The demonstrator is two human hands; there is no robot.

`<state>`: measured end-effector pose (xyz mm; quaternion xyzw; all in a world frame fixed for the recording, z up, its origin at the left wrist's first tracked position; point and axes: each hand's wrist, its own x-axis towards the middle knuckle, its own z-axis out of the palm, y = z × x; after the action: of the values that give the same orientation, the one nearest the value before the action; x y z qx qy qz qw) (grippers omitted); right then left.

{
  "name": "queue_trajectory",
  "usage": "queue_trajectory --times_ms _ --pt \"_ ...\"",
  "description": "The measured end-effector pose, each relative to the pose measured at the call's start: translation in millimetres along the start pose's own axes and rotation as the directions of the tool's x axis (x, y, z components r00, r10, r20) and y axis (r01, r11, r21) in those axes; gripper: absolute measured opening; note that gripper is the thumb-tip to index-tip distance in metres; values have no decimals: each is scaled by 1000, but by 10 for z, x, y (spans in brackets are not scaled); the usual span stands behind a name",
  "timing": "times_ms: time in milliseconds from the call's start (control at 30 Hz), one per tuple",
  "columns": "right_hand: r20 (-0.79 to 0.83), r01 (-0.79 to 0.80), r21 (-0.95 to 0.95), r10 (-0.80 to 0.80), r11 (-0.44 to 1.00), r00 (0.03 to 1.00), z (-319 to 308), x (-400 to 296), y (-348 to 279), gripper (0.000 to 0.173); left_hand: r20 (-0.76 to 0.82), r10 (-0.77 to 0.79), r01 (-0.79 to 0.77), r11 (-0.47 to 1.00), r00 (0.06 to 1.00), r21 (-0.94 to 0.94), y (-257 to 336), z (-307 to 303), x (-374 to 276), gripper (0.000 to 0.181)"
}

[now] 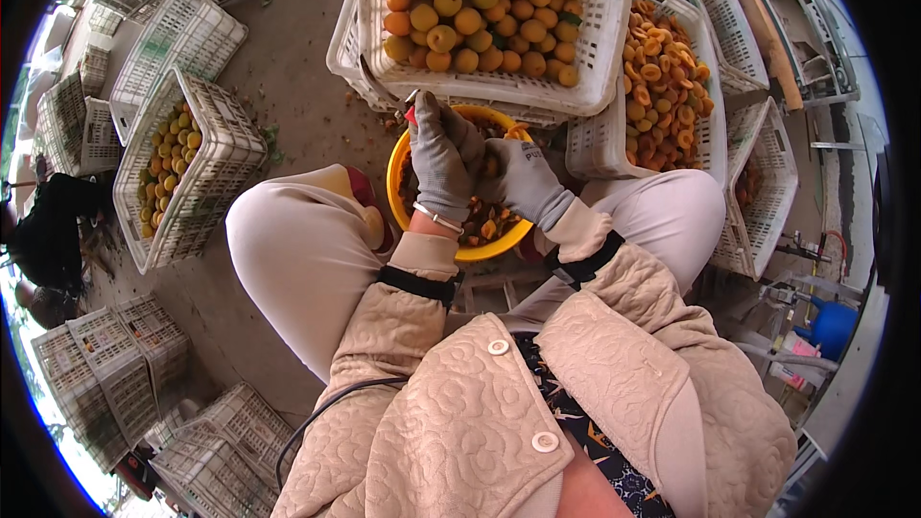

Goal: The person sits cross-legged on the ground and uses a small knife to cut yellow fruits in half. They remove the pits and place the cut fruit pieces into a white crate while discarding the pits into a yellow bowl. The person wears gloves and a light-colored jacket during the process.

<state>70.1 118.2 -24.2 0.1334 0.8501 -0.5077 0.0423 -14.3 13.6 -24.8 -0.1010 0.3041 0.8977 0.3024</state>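
Note:
In grey gloves, both hands meet over a yellow basin (397,208) between the knees. My left hand (442,158) is closed around a small tool with a red part (411,115) and a metal tip at the fingertips. My right hand (524,176) is curled against the left one; what lies within its fingers is hidden. Apricot pieces and dark scraps (489,226) lie in the basin. Beyond it, a white plastic crate (496,90) holds whole apricots (468,20). To the right, another crate (608,147) holds halved apricots (665,72).
A white crate of greenish-yellow fruit (169,158) stands at the left, with stacked crates (101,374) below it. Another crate (766,187) is beyond the right knee, near a blue container (831,327) and metal bars. At the far left is a person in dark clothes (50,230).

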Motion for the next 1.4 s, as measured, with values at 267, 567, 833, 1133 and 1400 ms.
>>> queue_trajectory --times_ms 267,567,833,1133,1400 --pt "23 -97 -310 109 946 994 125 -8 109 33 46 149 -155 970 988 186 -426 -148 87 13" --pt "-140 -148 41 152 988 978 85 -5 462 56 36 86 -92 835 996 543 -333 -421 198 22" --pt "-160 -152 247 196 957 967 -197 -42 84 22 83 -107 44 834 991 551 -329 -518 220 20" --pt "-641 -393 -762 -516 514 568 -1631 -196 -304 44 253 217 -266 32 943 964 24 -98 -40 41" --pt "-299 96 -599 -333 795 894 -701 1156 -333 48 -1 401 -309 708 916 635 -139 -278 209 26"
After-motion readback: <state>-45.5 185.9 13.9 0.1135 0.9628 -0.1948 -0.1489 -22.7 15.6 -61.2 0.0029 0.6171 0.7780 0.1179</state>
